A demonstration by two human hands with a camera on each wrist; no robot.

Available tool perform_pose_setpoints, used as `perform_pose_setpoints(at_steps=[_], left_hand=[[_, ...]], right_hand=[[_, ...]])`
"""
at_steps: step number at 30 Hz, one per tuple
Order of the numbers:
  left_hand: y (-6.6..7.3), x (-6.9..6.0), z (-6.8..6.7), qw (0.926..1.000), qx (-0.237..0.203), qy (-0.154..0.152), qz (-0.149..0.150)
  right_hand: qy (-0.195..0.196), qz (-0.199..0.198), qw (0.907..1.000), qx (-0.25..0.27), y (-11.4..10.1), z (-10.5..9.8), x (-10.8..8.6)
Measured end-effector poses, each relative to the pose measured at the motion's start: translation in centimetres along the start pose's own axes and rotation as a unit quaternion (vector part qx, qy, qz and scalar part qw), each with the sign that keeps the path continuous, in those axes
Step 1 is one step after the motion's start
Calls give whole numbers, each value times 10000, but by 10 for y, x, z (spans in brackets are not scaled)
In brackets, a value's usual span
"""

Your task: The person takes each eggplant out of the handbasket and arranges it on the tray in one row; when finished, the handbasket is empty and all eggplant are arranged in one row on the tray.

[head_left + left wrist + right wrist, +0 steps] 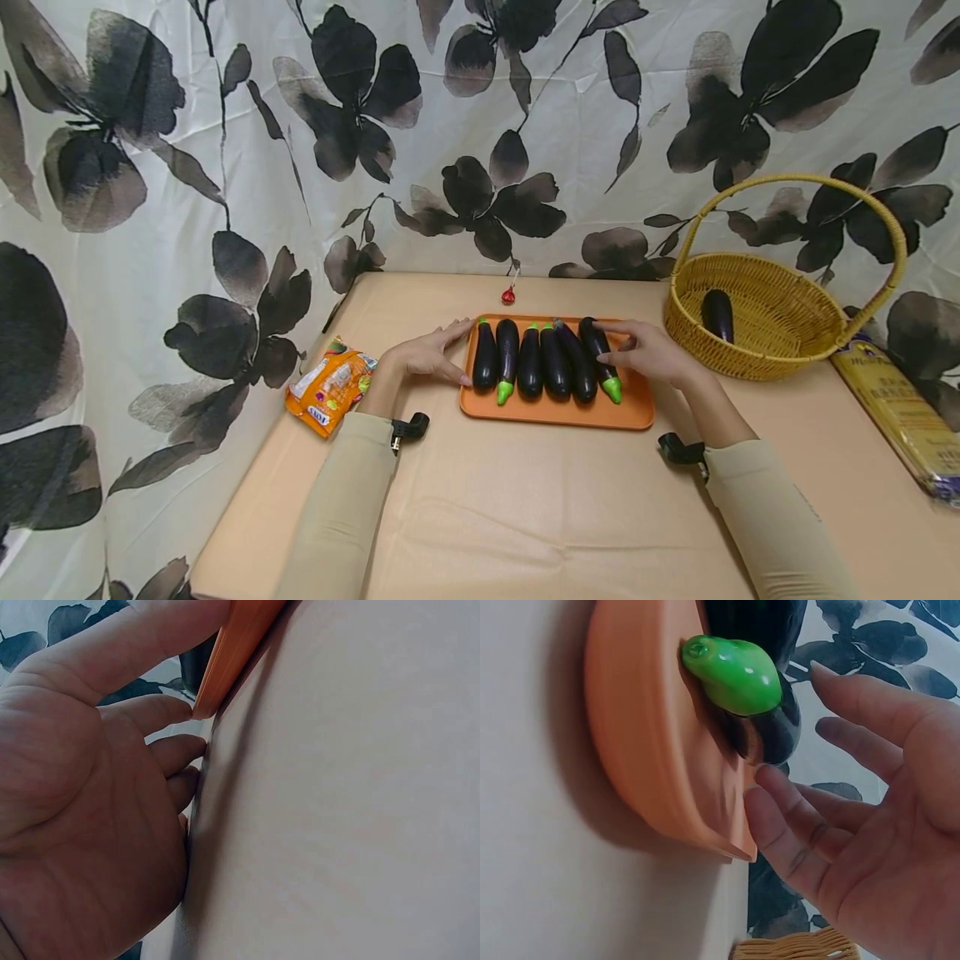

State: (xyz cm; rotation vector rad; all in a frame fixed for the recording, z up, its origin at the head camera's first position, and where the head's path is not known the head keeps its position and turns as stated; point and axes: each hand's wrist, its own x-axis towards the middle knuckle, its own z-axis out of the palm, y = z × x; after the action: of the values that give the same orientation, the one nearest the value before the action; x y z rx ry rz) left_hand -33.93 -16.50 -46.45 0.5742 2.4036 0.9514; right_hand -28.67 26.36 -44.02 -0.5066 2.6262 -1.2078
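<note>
Several dark eggplants (557,363) lie side by side on an orange tray (558,417), some with bright green stem ends toward the front. At the tray's left edge is my left hand (429,352), thumb and fingers spread; the left wrist view shows this hand (82,787) close against the tray's rim (232,660). My right hand (647,350) reaches over the tray's right side beside the last eggplant (596,346). Seen from the right wrist, that hand (877,795) has loosely bent, parted fingers near the green-tipped eggplant (742,679); whether they touch it I cannot tell.
A yellow wicker basket (757,333) with one eggplant (717,315) inside stands at the back right. Beside it lies a yellow package (892,408). An orange snack bag (330,387) is left of my left hand, and a small red item (508,295) lies behind the tray.
</note>
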Motion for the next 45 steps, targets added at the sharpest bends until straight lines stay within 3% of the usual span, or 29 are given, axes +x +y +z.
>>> perform_pose_setpoints(at_steps=[17, 22, 30, 37, 45], left_hand=[[0, -1, -1, 10000, 8, 3, 30], [0, 0, -1, 10000, -17, 1, 36], [0, 0, 0, 10000, 22, 11, 37], [1, 0, -1, 10000, -10, -3, 9], [1, -1, 0, 10000, -41, 3, 28]], right_hand=[[1363, -359, 9899, -161, -13, -23, -13], [1859, -435, 9813, -258, -12, -32, -17], [2640, -549, 9601, -743, -3, -48, -24], [2855, -301, 9554, -694, 5, -62, -32], [2746, -76, 9578, -846, 17, -74, -34]])
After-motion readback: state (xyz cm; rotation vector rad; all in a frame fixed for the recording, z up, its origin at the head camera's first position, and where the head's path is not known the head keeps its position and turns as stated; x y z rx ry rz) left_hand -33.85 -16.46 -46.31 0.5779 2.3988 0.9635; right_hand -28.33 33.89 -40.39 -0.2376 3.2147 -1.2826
